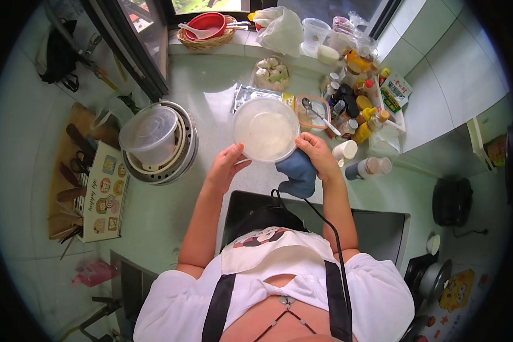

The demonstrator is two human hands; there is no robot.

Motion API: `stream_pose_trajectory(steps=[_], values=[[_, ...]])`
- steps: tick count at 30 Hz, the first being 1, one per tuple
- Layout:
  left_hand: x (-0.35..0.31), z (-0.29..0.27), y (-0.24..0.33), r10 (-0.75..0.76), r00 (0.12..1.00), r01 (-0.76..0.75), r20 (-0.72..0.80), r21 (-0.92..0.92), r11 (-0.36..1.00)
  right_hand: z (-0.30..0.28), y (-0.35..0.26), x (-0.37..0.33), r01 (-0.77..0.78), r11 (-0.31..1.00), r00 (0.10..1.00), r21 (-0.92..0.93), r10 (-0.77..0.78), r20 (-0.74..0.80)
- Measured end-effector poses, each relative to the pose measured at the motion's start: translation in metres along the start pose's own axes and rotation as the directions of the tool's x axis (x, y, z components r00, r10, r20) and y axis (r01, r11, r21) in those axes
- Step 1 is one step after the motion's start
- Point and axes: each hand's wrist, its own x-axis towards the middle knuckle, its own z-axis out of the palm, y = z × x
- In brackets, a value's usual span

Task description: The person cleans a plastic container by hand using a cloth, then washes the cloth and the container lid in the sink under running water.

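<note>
A round, clear plastic container (266, 128) is held over the counter in front of me. My left hand (227, 166) grips its lower left edge, thumb on the rim. On the opposite side, my right hand (319, 157) pinches the rim between thumb and fingers. The container's inside looks whitish, and I cannot tell whether something lies in it. A crumpled blue thing (297, 174), like a cloth, shows just below the container beside my right wrist. Behind the container are a silver-and-yellow packet (256, 93) and a clear orange-rimmed box (309, 121) with a spoon (320, 115).
Stacked colanders and a lidded tub (154, 134) stand on the left, near a knife holder (102, 194). Garlic bulbs (272, 74) sit farther back. Several seasoning bottles (356, 111) crowd the right corner. A sink (382, 228) lies close to my body, and a black cable (330, 228) hangs in front.
</note>
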Motion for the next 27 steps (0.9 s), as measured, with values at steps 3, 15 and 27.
stream_pose_trajectory(steps=[3, 15, 27], values=[[0.001, 0.001, 0.002, 0.005, 0.999, -0.005, 0.036, -0.008, 1.0, 0.007, -0.008, -0.005, 0.029, 0.999, 0.999, -0.031, -0.03, -0.036], [0.018, 0.009, 0.005, 0.025, 1.0, -0.025, 0.013, -0.01, 1.0, -0.004, -0.021, 0.006, -0.001, 1.0, 0.997, -0.018, 0.0, -0.084], [0.025, 0.023, 0.003, 0.076, 0.984, -0.103, -0.159, -0.17, 0.98, -0.03, -0.027, 0.017, 0.06, 0.996, 0.994, -0.071, -0.066, -0.084]])
